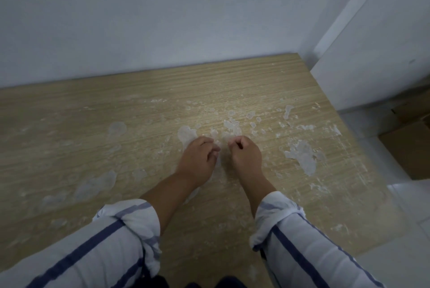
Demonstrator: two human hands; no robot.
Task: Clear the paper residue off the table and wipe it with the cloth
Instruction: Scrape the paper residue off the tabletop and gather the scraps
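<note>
Centrally, left hand (197,157), right hand (246,158): fingers (242,141) curled, maybe pinching paper residue (302,157); table (93,101) roomy leftward, right edge near.

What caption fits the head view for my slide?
Left hand and right hand, both curled, on paper residue across the table.

Table (93,110): light wood-grain top, flat, dusted pale in places.
Paper residue (232,126): thin whitish torn patches, stuck flat on the table.
Largest patch (302,157): ragged, near the table's right edge.
Small flecks (252,114): scattered from the table's middle toward its far right corner.
Faint patches (97,185): greyish, on the table's left half.
</note>
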